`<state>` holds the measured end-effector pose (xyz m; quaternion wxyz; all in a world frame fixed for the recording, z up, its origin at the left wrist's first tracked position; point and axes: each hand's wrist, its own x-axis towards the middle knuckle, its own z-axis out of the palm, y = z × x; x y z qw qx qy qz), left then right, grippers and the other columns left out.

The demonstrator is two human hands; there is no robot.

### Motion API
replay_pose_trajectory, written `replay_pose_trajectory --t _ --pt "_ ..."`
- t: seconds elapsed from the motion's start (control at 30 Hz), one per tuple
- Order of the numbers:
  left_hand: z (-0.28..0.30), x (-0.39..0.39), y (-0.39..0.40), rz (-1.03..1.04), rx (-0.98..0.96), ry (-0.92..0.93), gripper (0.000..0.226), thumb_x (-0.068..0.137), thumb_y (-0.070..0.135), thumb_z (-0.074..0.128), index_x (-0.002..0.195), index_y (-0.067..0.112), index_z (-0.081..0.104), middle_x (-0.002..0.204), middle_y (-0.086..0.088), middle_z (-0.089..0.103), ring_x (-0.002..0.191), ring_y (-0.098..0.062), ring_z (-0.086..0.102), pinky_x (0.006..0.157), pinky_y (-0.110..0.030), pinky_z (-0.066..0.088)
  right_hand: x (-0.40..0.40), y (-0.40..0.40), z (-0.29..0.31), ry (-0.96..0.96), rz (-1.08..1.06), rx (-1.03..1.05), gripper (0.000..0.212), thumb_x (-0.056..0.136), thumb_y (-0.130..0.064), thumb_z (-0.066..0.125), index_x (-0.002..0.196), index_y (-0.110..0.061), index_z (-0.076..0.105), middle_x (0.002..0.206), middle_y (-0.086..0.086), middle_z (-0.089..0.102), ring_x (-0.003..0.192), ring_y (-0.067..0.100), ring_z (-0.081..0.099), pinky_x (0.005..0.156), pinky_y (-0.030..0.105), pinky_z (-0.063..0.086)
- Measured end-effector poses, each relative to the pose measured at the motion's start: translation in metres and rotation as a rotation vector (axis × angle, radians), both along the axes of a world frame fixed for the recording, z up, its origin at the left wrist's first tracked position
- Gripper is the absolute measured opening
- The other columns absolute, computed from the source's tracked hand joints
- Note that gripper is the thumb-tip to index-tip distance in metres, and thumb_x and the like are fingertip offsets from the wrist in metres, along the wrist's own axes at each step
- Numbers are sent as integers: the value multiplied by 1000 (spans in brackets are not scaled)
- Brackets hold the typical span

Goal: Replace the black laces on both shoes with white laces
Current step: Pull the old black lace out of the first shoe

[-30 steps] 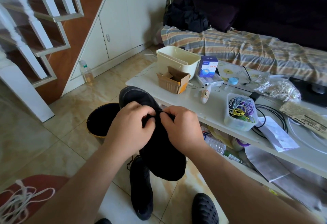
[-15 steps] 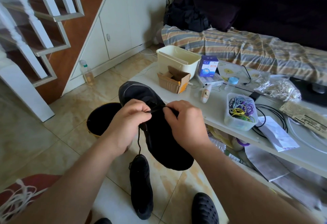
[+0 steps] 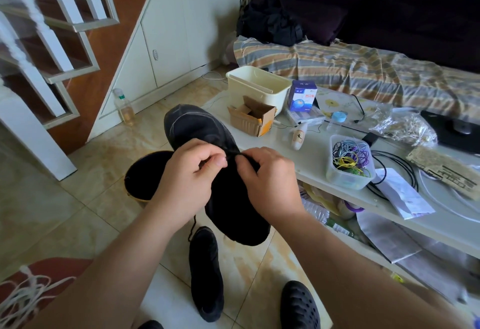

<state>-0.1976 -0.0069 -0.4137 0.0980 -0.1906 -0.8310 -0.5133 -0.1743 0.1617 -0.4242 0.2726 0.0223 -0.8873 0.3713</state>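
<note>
Matt black cloth shoe [image 3: 197, 131]; glossy floor tiles [image 3: 104, 152]; cardboard box [image 3: 250, 119].

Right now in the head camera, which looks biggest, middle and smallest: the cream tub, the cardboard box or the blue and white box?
1. cream tub, clearly the biggest.
2. cardboard box.
3. blue and white box.
The last two look nearly alike, so their order is unsure.

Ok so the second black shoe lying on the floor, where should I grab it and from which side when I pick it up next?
Probably at the opening, near the heel end. The shoe on the floor lies flat on the tiles, sole down, its length running away from you, between the held shoe above and the clog to its right. Come from above on its left side, where nothing is close, and pinch the collar.
</note>
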Motion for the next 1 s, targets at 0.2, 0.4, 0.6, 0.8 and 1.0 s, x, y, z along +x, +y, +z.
replay_pose_trajectory --t 0.2,0.4,0.6,0.8,1.0 --pt "13 7 -2 -255 396 -283 22 93 23 56 75 25 69 76 7 59 80 -9 55 82 -20 43 -5 21 7 -120 -103 -95 20 102 -27 62 103 -16 78 94 -4 74 85 11 63 78 26 49" --pt "21 14 9 87 -272 -156 32 100 55 54 89 29 70 63 16 62 64 -4 58 65 -33 44 0 9 0 12 -58 -19 16 99 -25 66 103 -16 78 96 -3 73 88 11 62 81 31 50" --pt "5 4 9 154 -337 147 35 100 54 41 102 36 71 78 10 72 80 -20 67 71 -45 55 5 -1 -3 74 -33 -35 13 96 -22 68 100 -18 79 91 -2 71 84 13 64 77 34 52" --pt "19 18 10 -73 96 -67 18 96 40 64 82 35 73 77 -2 65 75 -12 62 68 -22 44 -1 9 3 -76 -121 -257 14 97 -24 65 102 -19 78 90 -9 74 88 10 66 83 30 53" --pt "34 22 2 -295 125 -266 25 72 41 59 60 20 64 63 -8 48 67 -21 45 69 -34 37 -6 23 5 -165 -207 -328 18 101 -28 60 100 -23 77 86 -11 71 84 10 64 76 29 51"
